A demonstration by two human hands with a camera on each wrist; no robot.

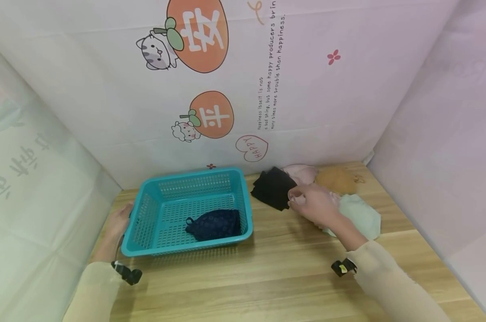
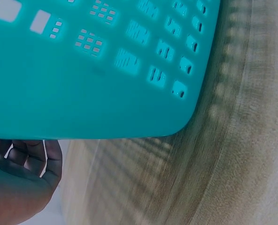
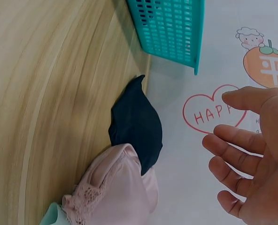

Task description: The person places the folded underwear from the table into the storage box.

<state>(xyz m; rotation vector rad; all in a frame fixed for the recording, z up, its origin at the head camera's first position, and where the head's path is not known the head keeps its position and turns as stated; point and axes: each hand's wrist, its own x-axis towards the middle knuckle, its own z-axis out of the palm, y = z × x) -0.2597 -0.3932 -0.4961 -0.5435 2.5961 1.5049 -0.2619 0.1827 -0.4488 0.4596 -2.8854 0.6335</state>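
My left hand grips the left side of a teal plastic basket. The left wrist view shows its curled fingers at the basket's rim, with the thumb hidden. Inside the basket, toward the right, lies a folded navy garment with a small loop. My right hand is above the pile of garments, and in the right wrist view its fingers are loosely bent, holding nothing. Nearest it are a black garment and a pink garment with lace trim.
A tan-orange garment lies at the back right, and a mint-green one is in front of it. White printed sheets enclose the wooden table at the back and both sides.
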